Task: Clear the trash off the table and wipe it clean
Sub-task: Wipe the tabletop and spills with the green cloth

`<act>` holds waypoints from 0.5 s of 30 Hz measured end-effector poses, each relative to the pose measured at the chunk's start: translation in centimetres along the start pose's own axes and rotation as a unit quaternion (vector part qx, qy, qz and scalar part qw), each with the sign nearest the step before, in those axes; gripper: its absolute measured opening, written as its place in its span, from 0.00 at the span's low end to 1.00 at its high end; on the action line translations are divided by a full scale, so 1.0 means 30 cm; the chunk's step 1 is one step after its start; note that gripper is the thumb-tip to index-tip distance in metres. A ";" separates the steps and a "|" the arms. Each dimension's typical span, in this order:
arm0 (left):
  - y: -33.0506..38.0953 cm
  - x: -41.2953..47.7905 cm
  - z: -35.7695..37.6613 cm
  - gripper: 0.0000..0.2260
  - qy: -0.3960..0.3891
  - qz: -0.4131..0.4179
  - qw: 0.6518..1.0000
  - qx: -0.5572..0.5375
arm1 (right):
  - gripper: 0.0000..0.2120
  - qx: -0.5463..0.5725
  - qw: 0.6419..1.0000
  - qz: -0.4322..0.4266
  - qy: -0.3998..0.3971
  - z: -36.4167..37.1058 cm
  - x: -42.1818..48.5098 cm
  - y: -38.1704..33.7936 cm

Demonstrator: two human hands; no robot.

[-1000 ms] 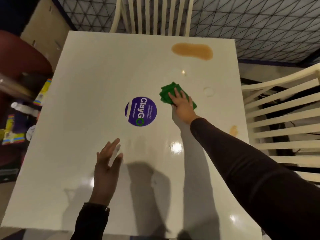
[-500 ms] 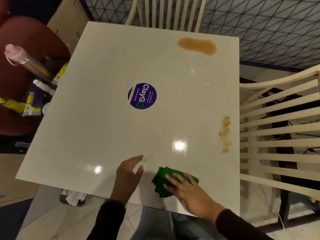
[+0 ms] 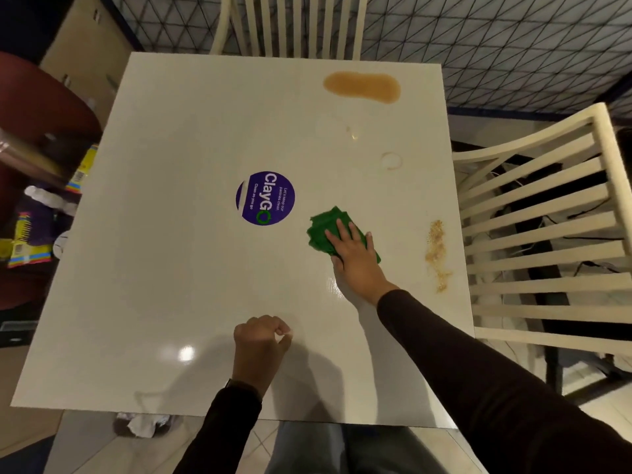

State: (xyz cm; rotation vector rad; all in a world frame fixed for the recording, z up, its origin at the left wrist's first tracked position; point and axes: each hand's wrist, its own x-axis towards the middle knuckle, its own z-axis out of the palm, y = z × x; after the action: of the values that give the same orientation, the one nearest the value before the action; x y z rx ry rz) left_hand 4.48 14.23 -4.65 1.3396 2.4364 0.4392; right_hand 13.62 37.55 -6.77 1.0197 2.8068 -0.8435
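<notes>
Fingers of the right hand lie straight, pressing a green cloth flat on the table, just right of the purple sticker. The left hand is curled, empty, near the front edge. A brown spill and crumbs lie apart from the cloth.

Under your right hand the crumpled green cloth lies pressed flat on the glossy white table. Just right of that hand lies a streak of tan crumbs; well beyond your fingertips, a brown puddle and a faint ring mark.

Green cloth half hidden under right hand, blurred bottle cut off at left edge
</notes>
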 end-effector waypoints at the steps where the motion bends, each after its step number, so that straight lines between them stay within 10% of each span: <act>1: -0.005 0.003 -0.014 0.06 -0.010 0.005 1.000 -0.003 | 0.26 -0.002 1.000 0.003 0.006 0.009 -0.018 -0.009; 15: -0.030 0.220 -0.137 0.11 -0.073 -0.030 0.977 -0.200 | 0.23 -0.016 0.983 -0.116 -0.141 0.134 -0.677 -0.034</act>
State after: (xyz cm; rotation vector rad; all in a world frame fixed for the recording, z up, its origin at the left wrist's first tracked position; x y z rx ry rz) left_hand -1.28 18.93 -2.20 1.0814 2.1187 0.7406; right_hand 28.35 23.01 -5.37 0.5247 2.7131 -0.8816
